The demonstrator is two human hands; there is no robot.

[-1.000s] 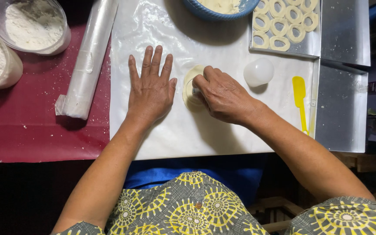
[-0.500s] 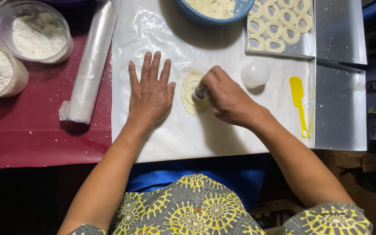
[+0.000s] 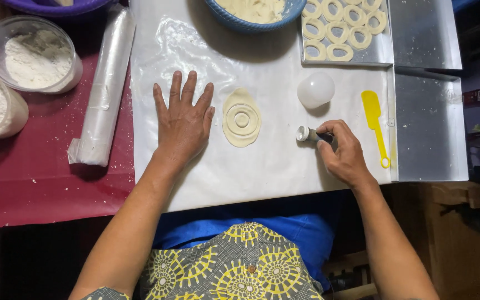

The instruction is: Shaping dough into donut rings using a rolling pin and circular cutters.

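The left hand lies flat, fingers spread and released, on the white sheet covering the surface, just beside the dough. The dough is a flattened oval with two ring cuts pressed into its middle. The right hand is apart from it to the right, fingers grasping a small metal cutter that lies on its side. Near it sit a white round cutter and a yellow spatula. A tray above holds dough rings.
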